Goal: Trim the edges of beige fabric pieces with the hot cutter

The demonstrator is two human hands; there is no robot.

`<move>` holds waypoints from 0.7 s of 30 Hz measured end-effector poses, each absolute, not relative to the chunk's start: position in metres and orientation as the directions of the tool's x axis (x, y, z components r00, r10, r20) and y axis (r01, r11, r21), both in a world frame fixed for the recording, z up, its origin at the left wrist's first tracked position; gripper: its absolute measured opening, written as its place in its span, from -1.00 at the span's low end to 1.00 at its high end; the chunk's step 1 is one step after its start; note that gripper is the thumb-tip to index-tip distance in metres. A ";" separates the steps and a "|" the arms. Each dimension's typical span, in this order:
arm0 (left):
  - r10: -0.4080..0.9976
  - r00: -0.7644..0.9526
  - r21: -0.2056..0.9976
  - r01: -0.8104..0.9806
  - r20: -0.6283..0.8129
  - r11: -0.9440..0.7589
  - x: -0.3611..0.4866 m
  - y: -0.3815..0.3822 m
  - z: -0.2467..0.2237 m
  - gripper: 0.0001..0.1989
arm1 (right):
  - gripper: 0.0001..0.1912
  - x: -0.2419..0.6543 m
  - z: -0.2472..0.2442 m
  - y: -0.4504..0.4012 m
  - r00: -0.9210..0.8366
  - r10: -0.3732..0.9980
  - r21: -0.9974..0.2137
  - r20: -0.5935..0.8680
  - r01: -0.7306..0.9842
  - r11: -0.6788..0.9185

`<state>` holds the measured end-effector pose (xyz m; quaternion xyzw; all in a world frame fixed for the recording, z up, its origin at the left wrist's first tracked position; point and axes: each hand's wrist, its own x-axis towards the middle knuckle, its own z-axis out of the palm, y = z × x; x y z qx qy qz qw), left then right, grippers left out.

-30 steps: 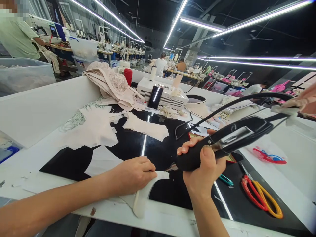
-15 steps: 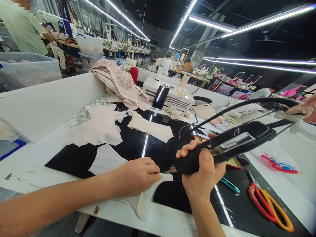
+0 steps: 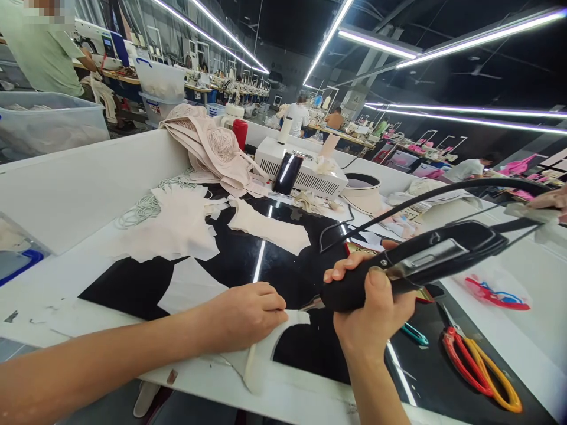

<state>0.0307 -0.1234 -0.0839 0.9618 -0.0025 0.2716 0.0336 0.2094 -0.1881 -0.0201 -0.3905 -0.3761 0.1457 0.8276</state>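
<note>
At the black panel (image 3: 310, 348)'s near edge, the left hand (image 3: 248, 316)'s fingertips pinch pale fabric (image 3: 266, 349), probably limp, best held edgewise; the right hand (image 3: 376, 321) wraps a black tool (image 3: 352, 290).

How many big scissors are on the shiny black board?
1. The metal scissors with red and orange handles lie on the shiny black board, to the right of the right hand. More may hide under the pale pink fabric.

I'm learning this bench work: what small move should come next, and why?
Perhaps ease the right hand slightly, bringing the black tool's metal tip onto the pale fabric piece: the left hand pinches that piece near its end, and the tip points there, very close, though contact is unclear.
</note>
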 end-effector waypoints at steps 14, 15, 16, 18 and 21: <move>0.005 0.859 0.080 -0.042 0.512 -0.996 0.030 -0.123 -0.082 -0.82 | -0.61 0.196 -0.019 -0.203 0.627 0.586 -0.765 0.513 0.025 0.644; 0.005 0.858 0.081 -0.043 0.513 -0.996 0.030 -0.123 -0.082 -0.82 | -0.60 0.196 -0.020 -0.203 0.629 0.585 -0.767 0.512 0.029 0.641; 0.004 0.858 0.080 -0.044 0.514 -0.996 0.030 -0.123 -0.083 -0.83 | -0.60 0.196 -0.020 -0.203 0.631 0.585 -0.769 0.510 0.030 0.639; 0.004 0.857 0.081 -0.044 0.516 -0.996 0.031 -0.122 -0.083 -0.83 | -0.58 0.196 -0.019 -0.203 0.631 0.590 -0.772 0.504 0.023 0.635; 0.004 0.860 0.081 -0.044 0.511 -0.996 0.030 -0.122 -0.084 -0.82 | -0.58 0.200 -0.017 -0.205 0.637 0.580 -0.764 0.509 0.023 0.645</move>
